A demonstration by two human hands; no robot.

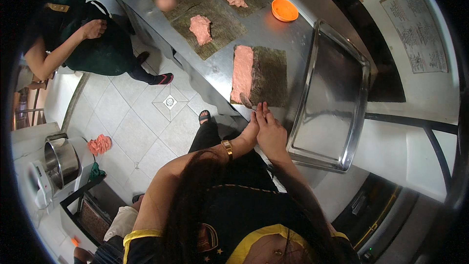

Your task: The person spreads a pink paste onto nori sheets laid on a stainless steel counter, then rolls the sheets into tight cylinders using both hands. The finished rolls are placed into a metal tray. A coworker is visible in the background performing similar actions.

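On the desk [298,36], we find pink paste [243,71] spread down the left of the near sheet [270,76]; three farther lumps [200,30], we judge, await spreading. The right hand [271,134] seemingly pinches the spoon [245,100]; the left hand's [250,131] grip we cannot tell.

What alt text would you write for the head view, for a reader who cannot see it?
A person's left hand and right hand meet by a spoon at the near edge of a dark sheet, where pink paste covers the left side. An orange bowl and a metal tray are nearby; a co-worker stands at left.
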